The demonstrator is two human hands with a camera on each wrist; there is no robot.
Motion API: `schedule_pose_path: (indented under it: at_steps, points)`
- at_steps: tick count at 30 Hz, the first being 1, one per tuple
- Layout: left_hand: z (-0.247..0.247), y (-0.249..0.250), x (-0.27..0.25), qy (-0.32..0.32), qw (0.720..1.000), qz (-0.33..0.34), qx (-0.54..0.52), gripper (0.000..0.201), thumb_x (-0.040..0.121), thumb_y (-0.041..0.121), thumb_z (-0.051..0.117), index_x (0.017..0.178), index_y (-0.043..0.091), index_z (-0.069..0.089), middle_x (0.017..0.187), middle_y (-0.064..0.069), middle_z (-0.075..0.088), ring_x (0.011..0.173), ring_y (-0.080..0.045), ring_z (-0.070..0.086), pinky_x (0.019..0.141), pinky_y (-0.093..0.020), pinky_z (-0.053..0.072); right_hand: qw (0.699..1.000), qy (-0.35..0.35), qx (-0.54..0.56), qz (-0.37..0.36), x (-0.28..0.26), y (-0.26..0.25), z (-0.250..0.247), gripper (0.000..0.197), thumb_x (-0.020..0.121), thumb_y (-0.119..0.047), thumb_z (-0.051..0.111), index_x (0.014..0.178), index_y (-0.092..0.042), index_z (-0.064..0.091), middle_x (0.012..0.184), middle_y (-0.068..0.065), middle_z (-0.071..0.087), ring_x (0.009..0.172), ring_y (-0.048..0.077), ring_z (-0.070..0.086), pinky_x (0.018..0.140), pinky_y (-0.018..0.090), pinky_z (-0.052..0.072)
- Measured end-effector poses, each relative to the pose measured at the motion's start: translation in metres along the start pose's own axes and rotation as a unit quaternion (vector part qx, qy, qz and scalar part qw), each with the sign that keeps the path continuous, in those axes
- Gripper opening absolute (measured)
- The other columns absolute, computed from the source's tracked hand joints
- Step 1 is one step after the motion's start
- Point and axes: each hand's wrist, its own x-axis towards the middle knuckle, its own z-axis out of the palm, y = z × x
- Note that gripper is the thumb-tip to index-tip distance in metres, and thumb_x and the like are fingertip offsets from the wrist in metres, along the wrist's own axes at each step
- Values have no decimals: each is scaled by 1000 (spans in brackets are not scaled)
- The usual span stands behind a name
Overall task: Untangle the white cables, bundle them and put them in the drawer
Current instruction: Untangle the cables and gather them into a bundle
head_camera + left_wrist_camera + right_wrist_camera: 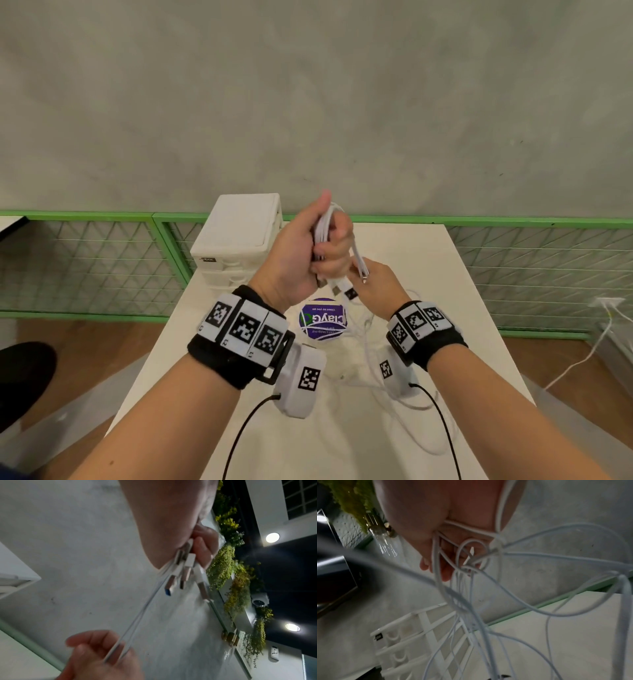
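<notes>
My left hand is raised above the white table and grips a folded bundle of white cables in its fist. Several USB plugs hang below it, also seen as USB plugs under the left fingers. Just right and lower, my right hand holds taut cable strands running from the bundle; the right hand pinches them. In the right wrist view, loose tangled cables trail from the right hand to the table. The white drawer unit stands at the table's back left, drawers closed.
A round purple sticker lies on the table below my hands, with loose cable loops beside it. A green mesh railing runs behind the table in front of a grey wall. Another white cord crosses the floor at right.
</notes>
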Motion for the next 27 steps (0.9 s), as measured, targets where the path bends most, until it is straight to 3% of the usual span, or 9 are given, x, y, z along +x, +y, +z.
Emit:
schedule_pose_path:
  at_steps: [4,10,14,16,20,21,24,25,27]
  points:
    - [-2,8,4,59,993,78,-61,62,98,42,24,55,13,57,38,8,30,27,-3,22,40,-21,7,1000,-10,-17,-18,-9,14,11,14,90,-9,54,100,-17,61,89,-9,54,81,9,49,69,14,33]
    - [-17,19,14,183,945,236,-133,40,104,35,24,77,14,46,51,5,36,38,-8,30,44,-21,24,991,-60,-94,-74,-19,22,22,38,88,-15,60,125,-19,51,124,-3,56,116,16,48,102,30,32]
    - [-42,10,21,331,894,284,95,31,105,26,26,85,15,46,58,5,37,46,-10,34,45,-22,26,985,-47,-100,-132,-23,11,23,30,89,-10,55,118,-17,58,111,4,62,106,21,51,92,31,39]
    - [-52,2,21,359,834,253,333,23,104,20,31,88,13,46,60,4,37,50,-10,35,48,-25,29,979,-36,-104,-173,-22,4,21,30,85,-2,54,110,-15,62,102,5,65,98,23,55,84,33,43]
    - [-60,-22,20,243,618,-84,743,39,103,35,31,84,8,52,68,-4,49,59,-17,45,58,-26,36,974,8,-107,-201,-15,3,10,35,74,6,51,99,-12,67,94,4,67,94,22,54,82,27,42]
    - [-60,-29,18,198,619,-128,749,43,103,38,30,79,8,50,69,-4,52,61,-17,48,59,-24,38,974,27,-94,-204,-14,4,7,36,72,5,49,96,-13,68,95,3,67,95,20,53,83,22,40]
    - [-57,-45,8,122,785,-216,567,61,100,51,23,64,10,49,43,4,49,33,-9,43,40,-15,33,976,54,-58,-204,-17,4,-1,33,72,-3,46,93,-14,69,99,-1,67,100,15,54,85,18,40]
    - [-57,-47,5,108,821,-225,514,66,97,59,21,66,10,52,40,5,47,33,-10,40,39,-16,32,982,46,-49,-175,-18,6,-2,32,75,-2,49,97,-15,67,100,-3,67,99,14,55,83,15,41]
    - [-56,-47,1,93,847,-215,478,64,91,67,32,69,11,55,43,5,42,37,-13,37,41,-19,31,994,34,-14,-99,-19,12,-1,31,79,0,58,102,-20,62,99,-8,65,92,13,60,79,16,45]
